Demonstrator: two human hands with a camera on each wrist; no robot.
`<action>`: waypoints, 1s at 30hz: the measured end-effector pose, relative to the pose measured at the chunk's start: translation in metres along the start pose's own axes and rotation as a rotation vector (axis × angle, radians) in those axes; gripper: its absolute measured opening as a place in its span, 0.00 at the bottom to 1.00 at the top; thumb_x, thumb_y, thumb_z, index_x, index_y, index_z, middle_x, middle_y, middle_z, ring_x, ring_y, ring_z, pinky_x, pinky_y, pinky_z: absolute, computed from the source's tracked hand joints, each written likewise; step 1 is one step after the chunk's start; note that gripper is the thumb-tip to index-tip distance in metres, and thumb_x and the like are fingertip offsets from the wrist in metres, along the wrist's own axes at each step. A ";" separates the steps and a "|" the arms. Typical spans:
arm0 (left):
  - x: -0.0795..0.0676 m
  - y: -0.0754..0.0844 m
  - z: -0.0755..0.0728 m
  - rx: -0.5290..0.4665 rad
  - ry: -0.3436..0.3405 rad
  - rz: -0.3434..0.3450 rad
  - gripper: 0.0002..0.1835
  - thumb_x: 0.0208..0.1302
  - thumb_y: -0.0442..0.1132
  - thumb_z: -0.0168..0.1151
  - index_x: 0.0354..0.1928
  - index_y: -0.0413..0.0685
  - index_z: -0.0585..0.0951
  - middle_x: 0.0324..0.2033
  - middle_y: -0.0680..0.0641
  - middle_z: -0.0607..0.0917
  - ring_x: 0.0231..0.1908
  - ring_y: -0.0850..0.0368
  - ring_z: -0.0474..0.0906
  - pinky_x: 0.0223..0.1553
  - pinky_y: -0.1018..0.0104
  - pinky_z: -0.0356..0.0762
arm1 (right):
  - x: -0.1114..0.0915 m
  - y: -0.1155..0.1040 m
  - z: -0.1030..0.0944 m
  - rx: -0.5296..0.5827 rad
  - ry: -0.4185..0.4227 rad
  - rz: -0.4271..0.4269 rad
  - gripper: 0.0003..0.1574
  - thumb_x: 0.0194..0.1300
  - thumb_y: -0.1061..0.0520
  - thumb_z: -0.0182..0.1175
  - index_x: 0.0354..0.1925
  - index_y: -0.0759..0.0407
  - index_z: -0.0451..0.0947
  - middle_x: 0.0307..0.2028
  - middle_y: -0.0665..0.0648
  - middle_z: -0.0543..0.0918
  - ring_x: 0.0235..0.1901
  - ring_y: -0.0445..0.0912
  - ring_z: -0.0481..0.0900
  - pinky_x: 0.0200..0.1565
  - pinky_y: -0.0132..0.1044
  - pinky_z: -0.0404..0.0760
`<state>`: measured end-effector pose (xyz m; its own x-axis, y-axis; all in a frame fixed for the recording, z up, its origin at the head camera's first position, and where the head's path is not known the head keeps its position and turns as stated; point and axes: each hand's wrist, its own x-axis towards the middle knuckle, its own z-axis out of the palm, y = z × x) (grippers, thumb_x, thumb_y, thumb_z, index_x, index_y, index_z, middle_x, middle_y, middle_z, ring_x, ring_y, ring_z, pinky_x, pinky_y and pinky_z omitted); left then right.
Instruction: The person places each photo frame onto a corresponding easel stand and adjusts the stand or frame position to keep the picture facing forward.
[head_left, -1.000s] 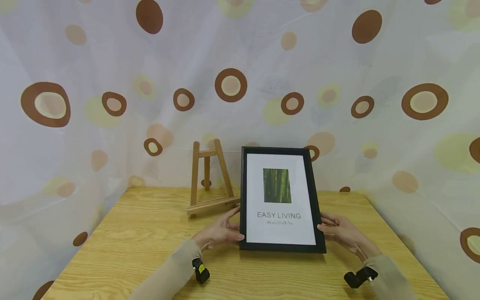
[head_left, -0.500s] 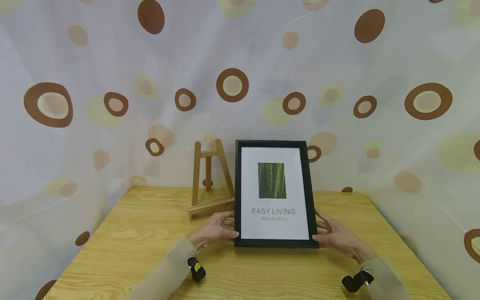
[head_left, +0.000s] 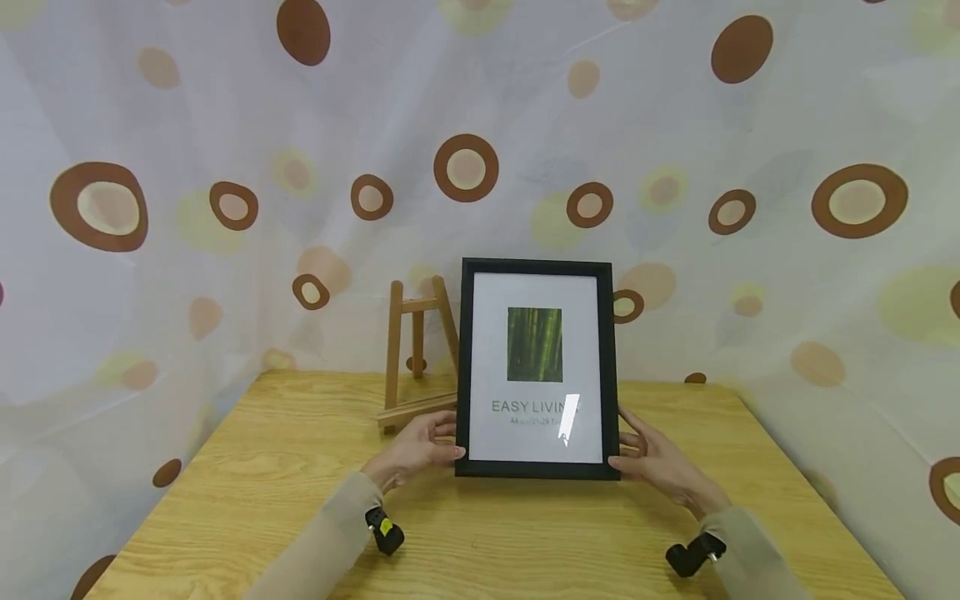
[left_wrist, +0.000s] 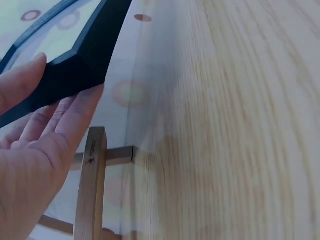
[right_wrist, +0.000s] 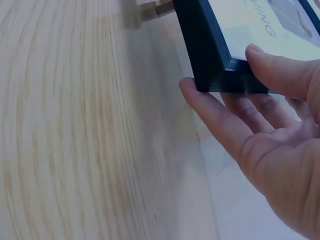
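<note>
A black picture frame (head_left: 536, 469) with a white sheet and a small green bamboo picture is held up above the table in the head view, facing me. My left hand (head_left: 415, 450) grips its lower left side, thumb on the front and fingers behind. On the opposite lower side, my right hand (head_left: 663, 468) holds it the same way, as the right wrist view shows with the thumb (right_wrist: 280, 70) over the front edge. Just left of the picture frame stands a small wooden easel (head_left: 394, 350). Its right part is hidden behind the picture frame.
The wooden table (head_left: 255, 467) extends in front and to both sides. Behind it hangs a pale curtain (head_left: 480, 83) with brown and yellow dots. In the left wrist view the easel's ledge (left_wrist: 90, 185) lies close beside the left hand.
Both hands have carried the picture frame up and to the left, so it covers more of the easel. Its tilt has straightened, and a bright reflection now shows on the front.
</note>
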<state>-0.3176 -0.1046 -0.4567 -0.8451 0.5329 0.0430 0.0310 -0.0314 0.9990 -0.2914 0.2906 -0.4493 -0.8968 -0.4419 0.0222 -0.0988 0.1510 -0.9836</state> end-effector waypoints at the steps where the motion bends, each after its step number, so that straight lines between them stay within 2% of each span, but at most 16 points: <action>1: -0.001 0.001 -0.001 0.002 0.000 0.005 0.37 0.54 0.30 0.63 0.65 0.33 0.57 0.57 0.34 0.67 0.50 0.46 0.72 0.45 0.57 0.76 | 0.002 0.000 0.001 -0.010 0.005 -0.007 0.57 0.59 0.65 0.59 0.71 0.48 0.31 0.64 0.76 0.48 0.60 0.68 0.55 0.46 0.51 0.75; 5: -0.005 0.001 -0.006 -0.011 -0.010 0.011 0.35 0.57 0.31 0.61 0.65 0.36 0.58 0.57 0.36 0.68 0.50 0.45 0.72 0.45 0.55 0.76 | 0.008 -0.001 0.008 -0.028 0.018 -0.023 0.55 0.59 0.64 0.59 0.70 0.56 0.33 0.63 0.76 0.52 0.58 0.66 0.59 0.46 0.48 0.76; 10: -0.010 -0.001 -0.017 0.003 0.003 0.003 0.38 0.58 0.34 0.62 0.67 0.41 0.54 0.61 0.35 0.64 0.53 0.44 0.70 0.45 0.53 0.75 | 0.016 -0.002 0.016 -0.027 0.022 -0.053 0.51 0.60 0.65 0.58 0.70 0.63 0.36 0.63 0.75 0.52 0.58 0.66 0.59 0.48 0.46 0.76; 14: -0.012 0.000 -0.021 0.000 0.014 -0.009 0.39 0.58 0.35 0.61 0.68 0.42 0.52 0.62 0.34 0.60 0.55 0.42 0.68 0.46 0.52 0.75 | 0.021 -0.003 0.019 -0.042 0.059 -0.059 0.50 0.59 0.65 0.59 0.70 0.62 0.40 0.63 0.74 0.55 0.58 0.66 0.61 0.47 0.45 0.76; 22: -0.018 -0.003 -0.027 -0.004 0.010 0.031 0.40 0.54 0.31 0.64 0.67 0.50 0.56 0.61 0.39 0.65 0.55 0.44 0.68 0.46 0.52 0.75 | 0.029 -0.004 0.024 -0.045 0.085 -0.050 0.50 0.58 0.64 0.60 0.70 0.59 0.43 0.62 0.72 0.58 0.57 0.65 0.62 0.47 0.46 0.76; 30: -0.020 0.001 -0.034 0.024 0.039 0.022 0.44 0.53 0.31 0.65 0.69 0.47 0.51 0.58 0.35 0.68 0.54 0.44 0.69 0.47 0.54 0.75 | 0.040 -0.010 0.029 -0.061 0.102 -0.060 0.50 0.58 0.64 0.60 0.70 0.56 0.44 0.63 0.69 0.59 0.58 0.62 0.63 0.50 0.44 0.74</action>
<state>-0.3192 -0.1442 -0.4566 -0.8644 0.4986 0.0652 0.0626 -0.0219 0.9978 -0.3134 0.2460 -0.4433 -0.9272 -0.3604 0.1022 -0.1774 0.1820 -0.9672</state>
